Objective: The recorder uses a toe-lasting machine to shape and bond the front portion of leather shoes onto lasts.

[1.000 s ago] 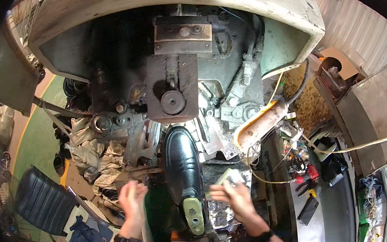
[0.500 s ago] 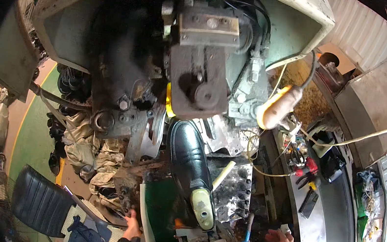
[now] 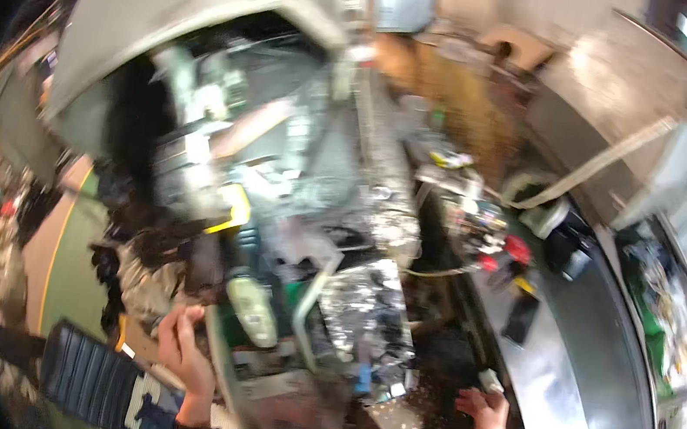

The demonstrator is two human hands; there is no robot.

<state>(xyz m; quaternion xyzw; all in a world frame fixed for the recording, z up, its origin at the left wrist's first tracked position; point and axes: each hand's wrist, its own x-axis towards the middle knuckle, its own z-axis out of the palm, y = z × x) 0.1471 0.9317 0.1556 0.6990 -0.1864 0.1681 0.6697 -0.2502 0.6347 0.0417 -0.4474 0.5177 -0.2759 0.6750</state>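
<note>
Head view: vs. the prev. pic, the head has turned to the right, so much is blurred. The black leather shoe (image 3: 245,255) on its pale green shoe last (image 3: 252,314) stays at the front of the hooded machine (image 3: 189,4); less of the upper shows, & the toe can't be made out. Hands are well apart: L hand (image 3: 186,350) has risen, fingers loosely bent, nothing seen in it, contact I can't tell; R hand (image 3: 486,410) still pinches a small whitish block (image 3: 490,380). I judge the shoe is now left to the machine
</note>
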